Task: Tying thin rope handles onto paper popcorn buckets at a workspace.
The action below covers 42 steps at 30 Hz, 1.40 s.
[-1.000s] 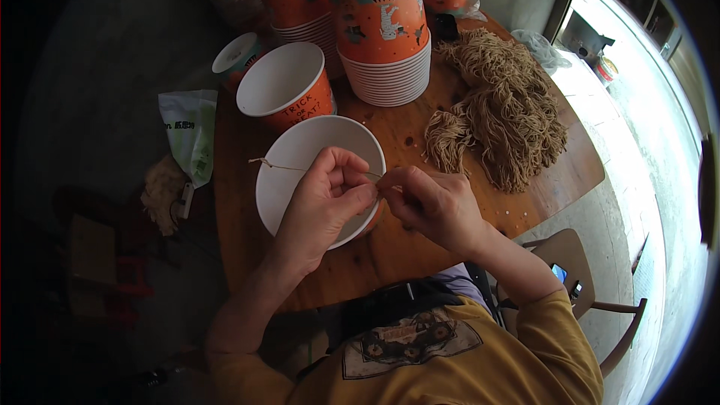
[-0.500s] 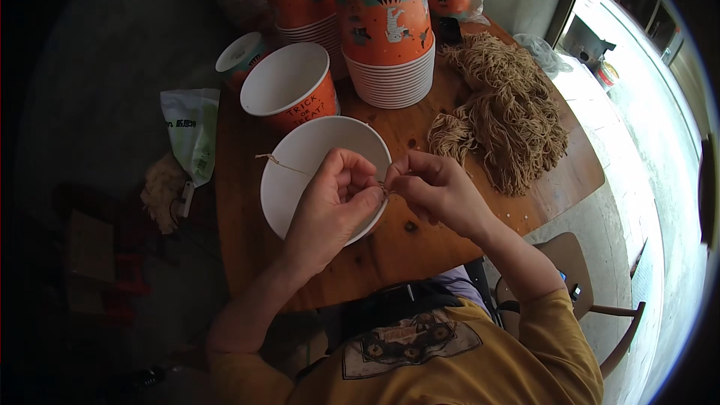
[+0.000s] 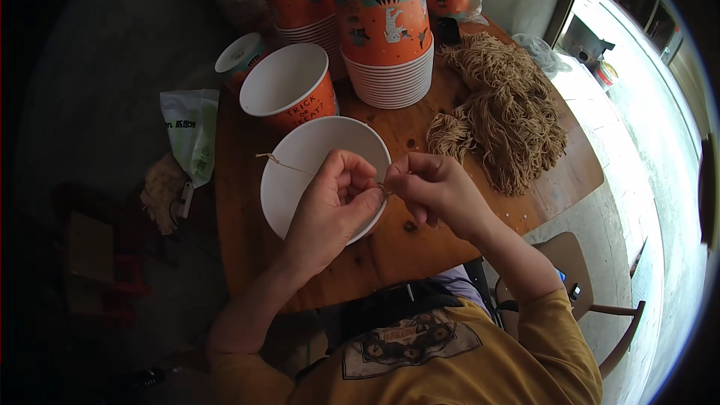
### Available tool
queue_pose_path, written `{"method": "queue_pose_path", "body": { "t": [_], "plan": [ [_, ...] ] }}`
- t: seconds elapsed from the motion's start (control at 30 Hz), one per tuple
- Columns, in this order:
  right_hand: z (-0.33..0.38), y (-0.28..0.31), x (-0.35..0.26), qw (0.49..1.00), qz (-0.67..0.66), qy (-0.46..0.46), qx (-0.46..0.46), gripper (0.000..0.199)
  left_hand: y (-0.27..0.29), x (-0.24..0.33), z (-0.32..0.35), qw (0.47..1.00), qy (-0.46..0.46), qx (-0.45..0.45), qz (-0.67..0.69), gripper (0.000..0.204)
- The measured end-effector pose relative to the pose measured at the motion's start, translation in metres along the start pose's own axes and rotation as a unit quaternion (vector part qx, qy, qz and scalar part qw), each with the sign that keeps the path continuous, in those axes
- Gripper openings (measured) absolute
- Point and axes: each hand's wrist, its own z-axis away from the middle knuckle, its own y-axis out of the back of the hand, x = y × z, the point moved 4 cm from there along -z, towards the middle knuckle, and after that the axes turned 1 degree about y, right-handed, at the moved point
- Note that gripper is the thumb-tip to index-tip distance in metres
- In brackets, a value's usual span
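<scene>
In front of me a paper bucket stands mouth up, its white inside showing. My left hand is over its mouth, fingers curled and thumb pinched against them. A thin tan cord runs out from beyond this hand to the left, with a frayed end. My right hand is closed in a pinch at the bucket's right rim, fingertips meeting those of the left. Between them shows a short bit of the cord; the exact grip is hidden by the fingers.
Another open orange bucket stands behind, beside upside-down bucket stacks and a smaller tub. A heap of tan cords lies at the right of the wooden table. A chair stands right; a white-green bag is left.
Hardly anything differs. My right hand's fingers have shifted very slightly at the rim; the left hand, the bucket and the cord end look the same.
</scene>
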Motion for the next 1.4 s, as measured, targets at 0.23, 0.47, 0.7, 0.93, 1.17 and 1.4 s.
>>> {"method": "queue_pose_path", "body": {
  "t": [0.23, 0.47, 0.7, 0.93, 1.17, 1.4],
  "plan": [
    [0.007, -0.004, 0.005, 0.999, -0.026, 0.04, -0.006, 0.016, 0.0, -0.001, -0.001, 1.0, 0.022, -0.003, 0.019, 0.023],
    [0.01, -0.006, 0.002, 0.948, 0.184, 0.248, 0.073, 0.012, -0.003, -0.001, -0.002, 1.0, 0.013, -0.019, 0.015, 0.025],
    [0.005, -0.004, 0.01, 0.986, 0.063, 0.15, 0.035, 0.01, -0.006, -0.002, 0.0, 0.998, -0.021, -0.042, -0.051, 0.027],
    [0.006, 0.0, 0.011, 0.99, 0.001, 0.137, 0.013, 0.013, -0.005, -0.003, 0.001, 0.996, -0.028, -0.044, -0.067, 0.024],
    [0.007, 0.006, 0.019, 0.986, 0.041, 0.161, 0.02, 0.012, -0.004, -0.002, 0.0, 0.999, -0.004, -0.039, -0.023, 0.018],
    [0.01, 0.007, 0.018, 0.977, 0.099, 0.188, 0.034, 0.012, -0.006, 0.003, 0.003, 0.994, -0.041, -0.006, -0.097, 0.016]
  ]
}}
